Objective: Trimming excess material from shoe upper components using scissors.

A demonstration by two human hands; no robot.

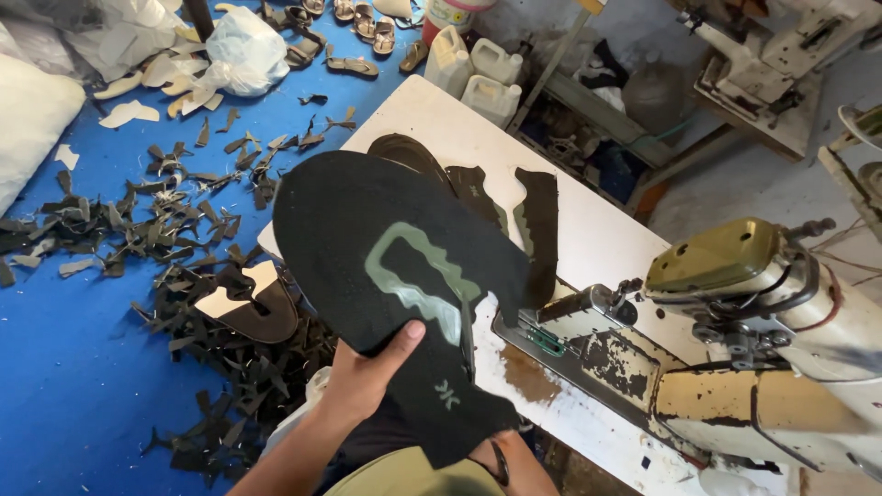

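Observation:
My left hand (365, 372) grips the near edge of a large black shoe-upper piece (367, 230) with a pale green outline patch, held up over the table's near corner. My right hand is hidden beneath the piece; only a wrist with a dark band (501, 464) shows. More black cut pieces (537, 225) lie stacked on the white table (588, 230) behind it. A worn sewing machine (735, 340) stands at the right, its needle area close to the held piece's right edge.
Black offcuts (184, 239) litter the blue floor at left, with a sandal (253, 312) among them. White plastic bags (243, 50), pale soles and sandals lie at the back. White jugs (482, 78) stand behind the table. Another machine (781, 55) sits far right.

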